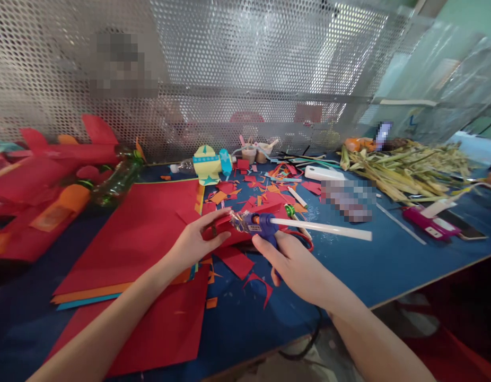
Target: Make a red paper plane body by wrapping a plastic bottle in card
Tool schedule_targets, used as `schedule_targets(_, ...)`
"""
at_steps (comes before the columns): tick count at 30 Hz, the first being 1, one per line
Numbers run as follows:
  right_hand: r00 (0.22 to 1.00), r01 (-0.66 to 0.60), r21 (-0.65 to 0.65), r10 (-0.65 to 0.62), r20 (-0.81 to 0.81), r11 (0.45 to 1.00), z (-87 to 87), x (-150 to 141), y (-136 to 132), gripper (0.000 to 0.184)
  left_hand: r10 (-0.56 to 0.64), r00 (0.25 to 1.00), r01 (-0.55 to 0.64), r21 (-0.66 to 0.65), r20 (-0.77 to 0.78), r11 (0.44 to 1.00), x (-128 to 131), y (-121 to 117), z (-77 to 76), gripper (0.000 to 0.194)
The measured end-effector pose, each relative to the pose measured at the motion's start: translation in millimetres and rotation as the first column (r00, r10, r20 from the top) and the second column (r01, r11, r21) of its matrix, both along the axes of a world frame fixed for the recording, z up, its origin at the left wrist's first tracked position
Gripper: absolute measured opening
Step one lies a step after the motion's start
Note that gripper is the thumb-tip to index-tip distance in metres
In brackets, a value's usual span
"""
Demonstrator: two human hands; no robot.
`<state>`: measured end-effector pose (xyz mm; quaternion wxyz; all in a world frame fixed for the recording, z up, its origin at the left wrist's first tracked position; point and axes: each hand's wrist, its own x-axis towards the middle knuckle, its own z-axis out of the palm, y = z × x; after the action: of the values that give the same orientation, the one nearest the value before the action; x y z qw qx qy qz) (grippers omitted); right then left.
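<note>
My right hand (295, 262) is wrapped around the handle of a blue glue gun (265, 227). A long white glue stick (325, 228) juts out of its back end to the right. The gun's nozzle end points left, toward my left hand (201, 236). Thumb and fingers of that hand are curled around a piece of red paper (210, 232), partly hidden by the fingers. Under and behind the gun lies more red material, mostly covered by it. A green bottle cap (289, 210) shows just beyond the gun.
Stacked coloured sheets (150, 217) lie to the left, beside red paper-covered bottles (42, 180). Paper scraps (265, 185) litter the middle. Behind stand small cups (249, 153) and a yellow-decorated bottle (208, 164). Dried husks (412, 167) and a magenta power strip (430, 223) are at right.
</note>
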<state>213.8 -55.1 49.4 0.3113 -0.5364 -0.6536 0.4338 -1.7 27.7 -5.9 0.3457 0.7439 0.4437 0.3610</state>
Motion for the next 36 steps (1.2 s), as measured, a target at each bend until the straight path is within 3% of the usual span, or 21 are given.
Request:
schedule_targets(19,0.955,0.133,0.104,-0.155,0.251,0.986,2.4,31.4,2.8,0.043,-0.016,1.000,0.017,0.023,-0.018,1.000,-1.2,-1.0,2.8,0.059)
schedule_targets(30,0.918,0.233,0.119,-0.258,0.300,0.965,9.5,50.1,3.4,0.044,-0.025,1.000,0.025,0.039,-0.014,0.999,-1.4,-0.6,1.3,0.058)
schedule_targets(36,0.938,0.232,0.076,-0.243,0.245,0.970,11.3,58.3,3.3,0.043,-0.019,1.000,0.019,0.034,-0.007,0.999,-0.4,-1.7,3.9,0.058)
